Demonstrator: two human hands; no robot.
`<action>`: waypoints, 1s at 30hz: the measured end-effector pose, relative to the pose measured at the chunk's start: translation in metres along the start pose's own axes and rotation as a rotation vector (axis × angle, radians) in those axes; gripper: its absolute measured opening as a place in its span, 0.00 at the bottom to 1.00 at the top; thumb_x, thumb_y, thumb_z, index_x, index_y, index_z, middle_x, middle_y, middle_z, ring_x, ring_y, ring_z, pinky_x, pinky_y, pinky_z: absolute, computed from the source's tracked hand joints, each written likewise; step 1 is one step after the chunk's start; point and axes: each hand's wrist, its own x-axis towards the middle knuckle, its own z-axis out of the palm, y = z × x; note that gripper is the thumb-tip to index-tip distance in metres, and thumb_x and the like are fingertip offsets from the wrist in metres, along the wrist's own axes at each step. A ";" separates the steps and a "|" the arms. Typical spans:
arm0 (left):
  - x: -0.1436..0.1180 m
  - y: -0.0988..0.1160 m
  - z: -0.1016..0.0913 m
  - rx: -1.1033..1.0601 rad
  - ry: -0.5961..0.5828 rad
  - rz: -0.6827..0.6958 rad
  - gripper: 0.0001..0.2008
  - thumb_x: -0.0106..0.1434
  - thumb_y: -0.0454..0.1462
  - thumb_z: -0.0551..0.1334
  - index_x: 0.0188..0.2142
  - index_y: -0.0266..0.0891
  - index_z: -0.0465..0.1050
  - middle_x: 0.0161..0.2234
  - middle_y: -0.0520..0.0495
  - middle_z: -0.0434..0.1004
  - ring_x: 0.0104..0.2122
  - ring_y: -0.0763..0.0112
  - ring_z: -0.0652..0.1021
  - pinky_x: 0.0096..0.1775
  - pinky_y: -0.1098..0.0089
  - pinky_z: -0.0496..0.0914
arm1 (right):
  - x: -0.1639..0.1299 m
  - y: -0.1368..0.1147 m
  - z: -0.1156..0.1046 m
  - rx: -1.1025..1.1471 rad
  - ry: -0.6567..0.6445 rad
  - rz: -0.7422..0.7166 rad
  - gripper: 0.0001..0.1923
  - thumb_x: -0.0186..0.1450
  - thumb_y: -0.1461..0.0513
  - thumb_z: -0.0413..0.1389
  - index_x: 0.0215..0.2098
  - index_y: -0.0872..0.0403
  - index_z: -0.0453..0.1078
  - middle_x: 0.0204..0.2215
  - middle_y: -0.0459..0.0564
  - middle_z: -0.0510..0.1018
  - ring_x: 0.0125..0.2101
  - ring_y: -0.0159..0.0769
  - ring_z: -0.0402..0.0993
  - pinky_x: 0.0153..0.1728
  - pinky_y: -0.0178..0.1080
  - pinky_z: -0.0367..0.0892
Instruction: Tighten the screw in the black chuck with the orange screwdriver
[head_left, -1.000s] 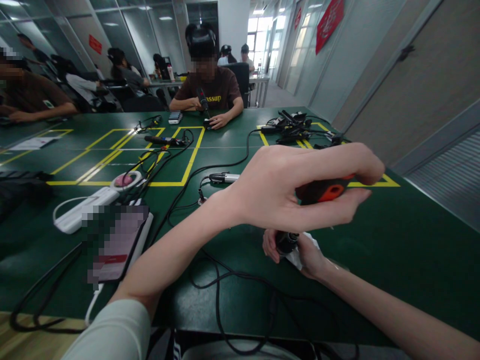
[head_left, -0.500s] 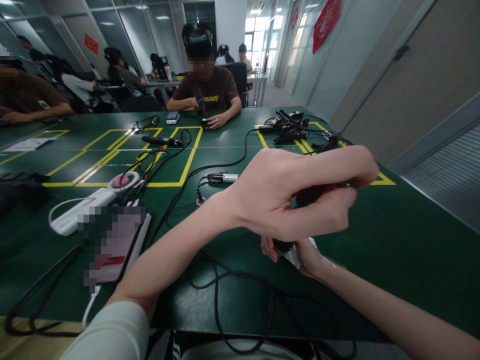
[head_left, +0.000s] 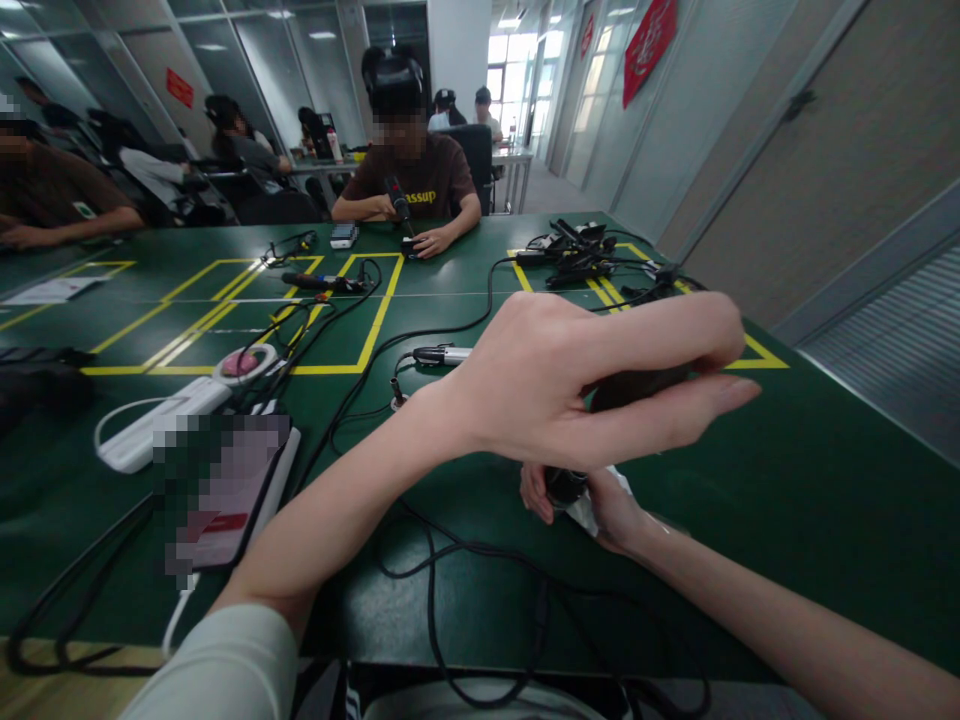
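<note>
My left hand is raised in front of me, thumb and fingers bent round in a closed grip. Something dark shows in the gap between thumb and index finger, but my hand hides what it is. Below and behind it, close to the table, my right hand wraps round a black cylindrical object. The top of that object is covered by my left hand, so I cannot tell whether the dark thing belongs to it. A crumpled whitish piece pokes out beside my right palm.
Black cables loop across the green table. To the left lie a phone, a white power strip and a tape roll. A silver-black tool and a black pile lie beyond. A co-worker sits opposite.
The thumb of my left hand has straightened and reaches further right, while its index finger has shifted slightly left. More of the black cylindrical object shows in my right hand, which stays in place.
</note>
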 end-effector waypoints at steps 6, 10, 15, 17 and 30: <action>0.001 -0.004 -0.004 -0.027 0.008 0.082 0.17 0.70 0.36 0.48 0.46 0.38 0.74 0.33 0.50 0.83 0.32 0.75 0.83 0.33 0.73 0.72 | 0.000 -0.001 0.000 0.016 0.000 0.016 0.24 0.69 0.46 0.58 0.24 0.54 0.77 0.15 0.48 0.74 0.21 0.40 0.69 0.31 0.42 0.65; 0.001 -0.001 -0.004 -0.025 0.018 0.041 0.15 0.68 0.33 0.50 0.44 0.39 0.75 0.37 0.49 0.85 0.33 0.75 0.83 0.37 0.73 0.76 | 0.000 0.000 0.000 0.011 0.001 0.003 0.24 0.69 0.46 0.58 0.23 0.53 0.76 0.15 0.48 0.74 0.21 0.40 0.68 0.31 0.42 0.65; 0.001 0.001 -0.005 -0.020 0.003 0.037 0.09 0.72 0.37 0.54 0.43 0.42 0.73 0.35 0.51 0.84 0.31 0.78 0.82 0.36 0.76 0.74 | -0.001 0.001 0.000 0.003 0.000 -0.016 0.25 0.71 0.47 0.56 0.24 0.54 0.76 0.16 0.48 0.74 0.21 0.39 0.68 0.31 0.42 0.65; 0.001 0.001 -0.005 0.012 -0.007 0.026 0.11 0.74 0.40 0.53 0.40 0.42 0.72 0.32 0.51 0.82 0.29 0.78 0.81 0.34 0.75 0.73 | -0.001 0.002 0.000 0.006 0.003 -0.016 0.24 0.71 0.47 0.56 0.24 0.54 0.75 0.16 0.48 0.74 0.21 0.39 0.68 0.31 0.43 0.65; 0.002 -0.001 -0.002 -0.102 0.029 -0.027 0.15 0.70 0.35 0.51 0.47 0.37 0.75 0.37 0.48 0.84 0.29 0.79 0.79 0.37 0.75 0.74 | -0.002 0.002 -0.001 0.008 0.030 -0.040 0.26 0.72 0.46 0.57 0.24 0.54 0.76 0.17 0.49 0.74 0.23 0.40 0.69 0.30 0.42 0.64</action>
